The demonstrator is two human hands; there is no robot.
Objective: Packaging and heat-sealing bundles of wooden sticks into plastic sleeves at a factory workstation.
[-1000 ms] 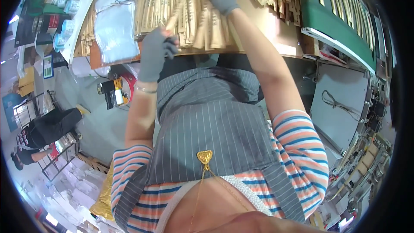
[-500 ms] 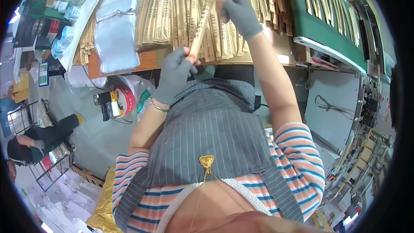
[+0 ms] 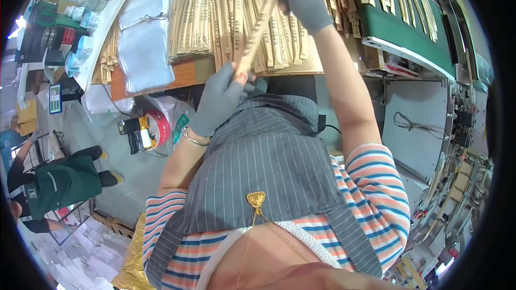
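the grey-gloved left hand [image 3: 216,101] holds the lower end of a long, narrow tan packet [image 3: 258,32], seemingly paper; the grey-gloved right hand [image 3: 307,4] pinches its upper end, over similar tan packets [image 3: 193,21].

We're up on the person's head, left fisheye of the pair, staring steeply down! The apron [image 3: 263,177] looms near, mid-frame; beyond it, left hand [image 3: 216,102] and right hand [image 3: 307,4] are seen from above, the desk [image 3: 185,73] spanning the top. And what a sweep: at the left rim, a co-worker [image 3: 67,185] appears sideways!
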